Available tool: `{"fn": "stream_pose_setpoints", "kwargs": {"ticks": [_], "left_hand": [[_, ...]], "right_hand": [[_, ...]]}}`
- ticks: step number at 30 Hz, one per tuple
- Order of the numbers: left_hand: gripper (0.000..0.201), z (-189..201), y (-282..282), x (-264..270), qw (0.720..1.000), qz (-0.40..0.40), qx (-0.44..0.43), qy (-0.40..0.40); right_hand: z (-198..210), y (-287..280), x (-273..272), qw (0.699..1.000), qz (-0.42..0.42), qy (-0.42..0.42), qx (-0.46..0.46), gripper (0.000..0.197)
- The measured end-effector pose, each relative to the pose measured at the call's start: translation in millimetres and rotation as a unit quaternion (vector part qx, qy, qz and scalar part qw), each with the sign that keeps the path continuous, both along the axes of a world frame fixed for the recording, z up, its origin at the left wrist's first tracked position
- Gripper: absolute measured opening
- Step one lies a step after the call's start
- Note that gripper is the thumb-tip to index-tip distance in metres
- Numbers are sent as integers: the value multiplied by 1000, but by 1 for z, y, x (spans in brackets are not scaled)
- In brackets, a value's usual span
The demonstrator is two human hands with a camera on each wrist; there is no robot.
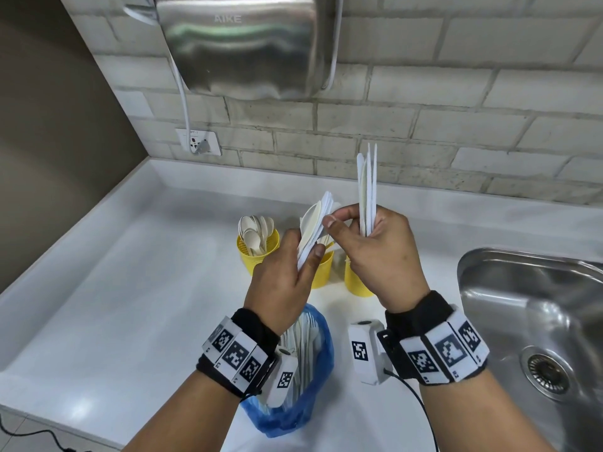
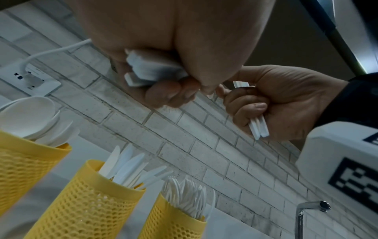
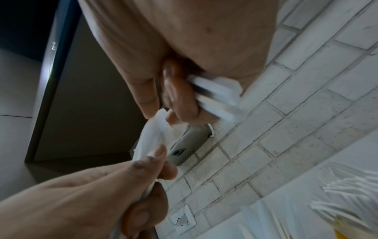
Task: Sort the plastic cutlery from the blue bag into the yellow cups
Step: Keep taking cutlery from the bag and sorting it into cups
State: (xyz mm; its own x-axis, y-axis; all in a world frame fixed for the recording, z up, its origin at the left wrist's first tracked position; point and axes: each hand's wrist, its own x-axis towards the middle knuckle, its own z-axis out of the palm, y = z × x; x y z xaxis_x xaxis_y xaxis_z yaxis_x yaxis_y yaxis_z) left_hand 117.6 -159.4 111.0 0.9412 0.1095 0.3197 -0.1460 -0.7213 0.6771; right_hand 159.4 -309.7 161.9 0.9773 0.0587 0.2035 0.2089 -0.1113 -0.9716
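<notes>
Over the white counter [image 1: 137, 288], your left hand [image 1: 280, 278] grips a mixed white plastic cutlery bunch [image 1: 313, 230]; your right hand [image 1: 378, 256] clutches upright knives [image 1: 367, 187] and pinches one piece. Slide it free, then drop knives in the middle yellow mesh cup [image 2: 88, 203]; the blue bag [image 1: 303, 399] holds more.

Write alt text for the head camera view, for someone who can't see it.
Above three yellow cups on a white counter, the left hand holds mixed white cutlery while the right hand holds upright knives. A blue bag lies nearer.

Cutlery-filled yellow cups [image 1: 257, 252] crowd, seemingly, the counter [image 1: 130, 288] below.
</notes>
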Motion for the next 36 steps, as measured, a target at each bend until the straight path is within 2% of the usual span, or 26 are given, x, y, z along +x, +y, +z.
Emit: {"fn": "stream_pose_setpoints", "kwargs": {"ticks": [2,7,11,18,23,25,28,33,36], "left_hand": [[41,0,0,0,1000,-5,2,0],[38,0,-1,0,1000,-12,-2,3],[33,-1,-1,2,1000,-8,2,-1],[43,-2,0,1,1000,-12,0,-5],[41,-1,0,-1,1000,-19,1,-4],[43,-1,0,-1,1000,-26,-1,-5],[44,1,1,-1,999,-32,-8,-10],[50,3,1,-1,999,-38,-9,-5],[48,4,0,-1,999,-37,1,-7]], "right_hand": [[0,0,-1,1000,-5,-6,4,8],[1,1,-1,1000,-5,-27,5,17],[1,4,0,999,-21,-39,16,8],[-1,6,3,999,-35,-5,13,9],[4,6,3,989,-55,39,131,13],[4,3,3,989,-41,39,137,11],[5,2,-2,995,-5,23,99,14],[8,-2,-1,983,-28,26,179,14],[3,-2,-3,992,-6,15,129,20]]}}
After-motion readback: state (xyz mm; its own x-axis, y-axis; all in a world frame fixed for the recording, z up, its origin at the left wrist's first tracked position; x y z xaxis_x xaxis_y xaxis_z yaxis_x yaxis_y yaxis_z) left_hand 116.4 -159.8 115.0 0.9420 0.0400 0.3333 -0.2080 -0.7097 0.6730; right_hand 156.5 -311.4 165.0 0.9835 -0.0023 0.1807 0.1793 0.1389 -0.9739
